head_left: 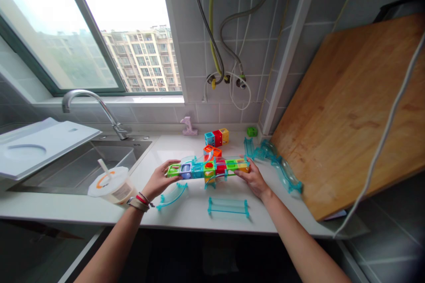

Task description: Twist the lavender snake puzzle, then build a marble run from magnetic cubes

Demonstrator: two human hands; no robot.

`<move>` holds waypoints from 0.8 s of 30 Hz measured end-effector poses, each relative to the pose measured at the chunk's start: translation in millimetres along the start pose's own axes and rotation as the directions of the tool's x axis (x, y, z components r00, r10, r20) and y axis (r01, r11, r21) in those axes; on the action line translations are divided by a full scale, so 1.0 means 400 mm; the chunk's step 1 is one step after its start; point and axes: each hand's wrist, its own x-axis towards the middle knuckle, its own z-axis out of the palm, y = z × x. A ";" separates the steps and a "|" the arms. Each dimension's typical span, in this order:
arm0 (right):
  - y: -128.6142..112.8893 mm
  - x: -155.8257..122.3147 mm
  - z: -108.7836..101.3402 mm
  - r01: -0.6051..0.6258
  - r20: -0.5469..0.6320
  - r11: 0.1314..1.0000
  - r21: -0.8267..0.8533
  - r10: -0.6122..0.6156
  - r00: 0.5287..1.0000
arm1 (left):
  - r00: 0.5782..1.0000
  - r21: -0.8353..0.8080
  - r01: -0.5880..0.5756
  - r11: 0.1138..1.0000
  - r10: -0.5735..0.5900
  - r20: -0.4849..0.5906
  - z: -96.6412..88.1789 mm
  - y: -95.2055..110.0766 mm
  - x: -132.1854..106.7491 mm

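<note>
"White and smooth, the counter [195,220] is running beneath something colourful. What are you seeing there?"

"Two hands are grasping one thing: a long row of toy blocks [198,170], partly edged with clear turquoise plastic. The left hand [165,177] is gripping its green end, and the right hand [254,177] is gripping its yellow end."

"So where is the row sitting?"

"It is stretching crosswise between the hands, over the counter's middle (whether its underside is touching the surface, I can't tell)."

"And what is lying around it?"

"A curved track piece [173,195] is lying just on the near side of the left hand, and a straight track piece [228,205] is lying near the front edge. Right behind the row an orange-red block [212,150] is showing; farther back a trio of blocks [217,137], blue, red and yellow, is resting. One green block [252,131] is sitting at the back."

"Anything at the sides?"

"On the left, a lidded cup [114,185] with a straw is standing by the sink [99,163]. On the right, more track pieces [288,177] are lying beside a large wooden board [358,106], which is standing tilted."
</note>
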 end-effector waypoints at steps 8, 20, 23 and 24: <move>0.001 0.000 -0.001 -0.004 -0.011 1.000 -0.013 0.003 1.000 | 0.999 0.029 -0.044 0.999 0.043 0.027 -0.003 -0.002 -0.010; -0.003 -0.004 0.000 -0.016 0.001 1.000 -0.005 0.016 1.000 | 0.998 -0.005 -0.049 0.999 0.049 0.036 -0.016 -0.033 -0.008; -0.006 -0.006 0.002 -0.019 0.002 1.000 -0.016 0.019 1.000 | 0.997 -0.024 -0.059 0.998 0.060 0.048 -0.018 -0.040 -0.008; -0.006 -0.007 0.003 -0.019 0.002 1.000 -0.018 0.019 1.000 | 0.997 -0.025 -0.067 0.997 0.068 0.048 -0.018 -0.042 -0.007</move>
